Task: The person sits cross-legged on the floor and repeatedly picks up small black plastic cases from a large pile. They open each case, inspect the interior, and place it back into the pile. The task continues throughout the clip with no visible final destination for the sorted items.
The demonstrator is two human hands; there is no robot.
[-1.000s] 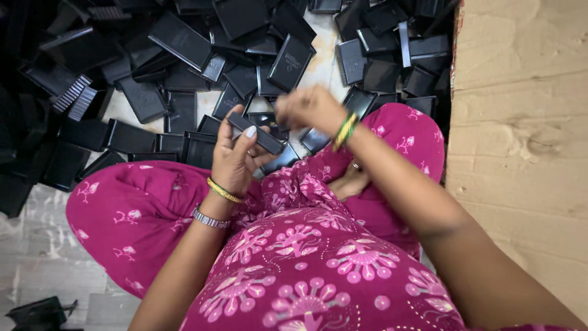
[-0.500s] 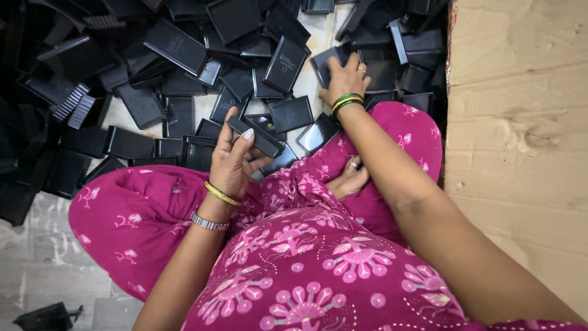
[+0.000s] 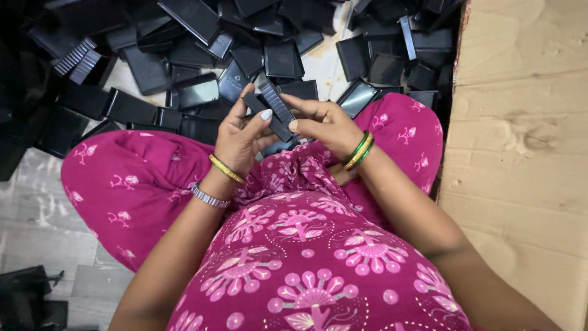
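Note:
I sit cross-legged on the floor in pink patterned clothes. My left hand (image 3: 241,132) grips a small black plastic part (image 3: 269,117) above my lap, thumb laid across it. My right hand (image 3: 323,121) meets it from the right and holds a second black ribbed piece (image 3: 277,103) against the first one. Both hands are close together, fingertips touching the parts. Bangles sit on both wrists.
A large heap of black rectangular plastic parts (image 3: 202,55) covers the floor beyond my knees. A brown cardboard box wall (image 3: 520,153) stands along the right. Pale tiled floor (image 3: 37,214) shows at the left, with a dark object (image 3: 24,294) at the bottom-left corner.
My right hand reached out to the heap half a second ago and has come back to my left hand with a black ribbed piece.

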